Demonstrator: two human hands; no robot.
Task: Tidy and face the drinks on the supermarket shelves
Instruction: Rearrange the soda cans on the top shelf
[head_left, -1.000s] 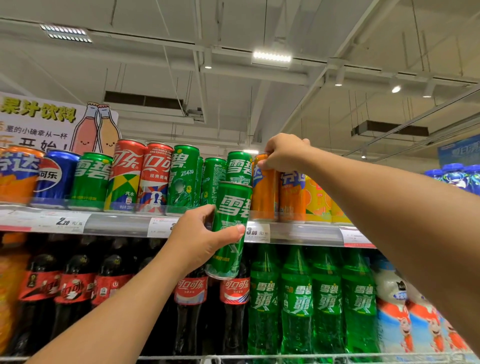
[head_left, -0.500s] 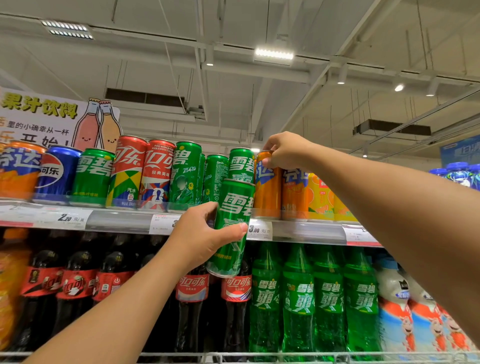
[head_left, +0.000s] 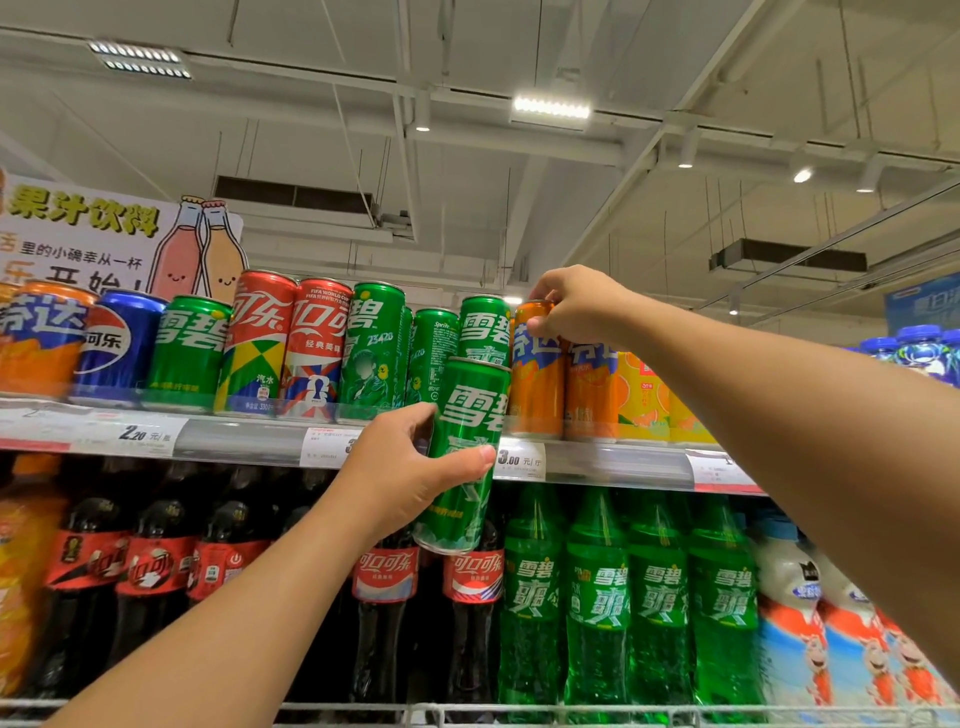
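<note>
Nearest the camera, a green Sprite can (head_left: 465, 452) is grasped around its middle by the left hand (head_left: 402, 475); the can is held in front of the top shelf's front edge (head_left: 244, 439), its long axis near upright and tipped slightly, its base hanging below the price strip. Just behind and above it, a second green Sprite can (head_left: 484, 327) stands in the row on that shelf. Directly to the right, an orange Fanta can (head_left: 535, 384) is pinched at its rim by the right hand (head_left: 576, 306), fingers closed on the top. The gap for the held can is judged to lie up and back from the left hand, beside the Fanta can, so the left hand is the nearer one. Below, green Sprite bottles (head_left: 597, 592) and cola bottles (head_left: 384, 577) fill the lower shelf. Farther left, red Coca-Cola cans (head_left: 291, 338) and a blue Pepsi can (head_left: 117, 338) line the top shelf.
</note>
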